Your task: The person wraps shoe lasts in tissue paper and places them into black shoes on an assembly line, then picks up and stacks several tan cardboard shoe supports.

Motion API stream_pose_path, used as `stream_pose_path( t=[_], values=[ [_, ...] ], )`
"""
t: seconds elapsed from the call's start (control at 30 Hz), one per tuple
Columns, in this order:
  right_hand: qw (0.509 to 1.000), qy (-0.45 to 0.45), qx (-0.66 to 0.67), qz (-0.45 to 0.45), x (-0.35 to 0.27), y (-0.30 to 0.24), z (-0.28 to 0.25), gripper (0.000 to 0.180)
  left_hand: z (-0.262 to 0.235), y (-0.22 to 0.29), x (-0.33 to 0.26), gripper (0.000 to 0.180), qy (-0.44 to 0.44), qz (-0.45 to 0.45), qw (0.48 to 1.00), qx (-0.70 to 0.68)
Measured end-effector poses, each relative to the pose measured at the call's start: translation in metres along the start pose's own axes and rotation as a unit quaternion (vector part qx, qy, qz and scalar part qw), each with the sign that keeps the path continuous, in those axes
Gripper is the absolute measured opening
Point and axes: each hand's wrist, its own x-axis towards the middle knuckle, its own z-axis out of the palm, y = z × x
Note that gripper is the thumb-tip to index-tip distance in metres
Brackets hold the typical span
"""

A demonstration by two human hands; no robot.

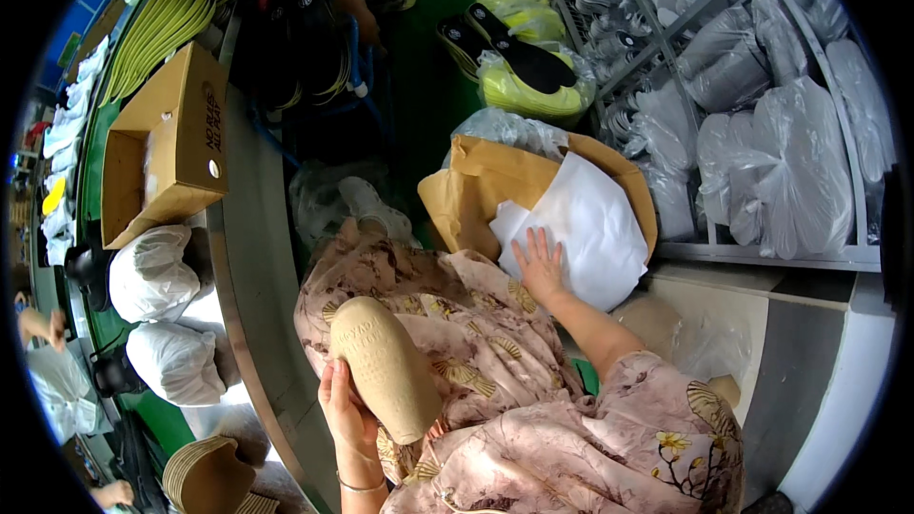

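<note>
- Tan, foot-shaped insole (386, 366) sits low and left of centre in the frame, held upright over the person's lap, its rounded toe end up.
- Left hand (347, 409) holds the insole from the left and below; its fingers (335, 383) curl around the lower edge, closed on it, and a thin bracelet (360, 486) rings the wrist.
- Right hand (541, 265) lies flat near the middle of the frame on a stack of white tissue paper (590, 228), fingers spread wide, pinching nothing.
- White paper rests on brown wrapping paper (476, 195), which lies just above the lap in the picture.
- Floral pink clothing (476, 343) covers the lap and the right arm's sleeve at lower right.
- Open cardboard box (167, 148) stands at upper left on a green worktop (95, 162), with white wrapped bundles (152, 276) just below it in the frame.
- Wire shelves (752, 105) at upper right hold grey insoles in clear plastic bags.
- Yellow insoles in bags (533, 90), with black ones on top, lie at top centre.
- Another person's hand (43, 324) shows at the far left edge.
</note>
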Motion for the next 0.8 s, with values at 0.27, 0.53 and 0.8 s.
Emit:
stream_pose_path(
  t=[0.27, 0.53, 0.8],
  values=[
    [0.96, -0.28, -0.013, -0.028, 0.07, -0.003, 0.018, 0.028, 0.005, 0.004, 0.0, 0.013, 0.046, 0.016, 0.999, 0.021],
    [0.984, 0.039, 0.139, -0.107, 0.039, 0.0, -0.043, 0.014, -0.014, 0.0, -0.001, 0.014, -0.022, 0.029, 0.999, 0.003],
    [0.831, 0.16, 0.474, -0.245, 0.038, -0.076, -0.231, 0.016, 0.0, -0.005, 0.02, 0.019, -0.015, 0.086, 0.996, 0.012]
  ],
)
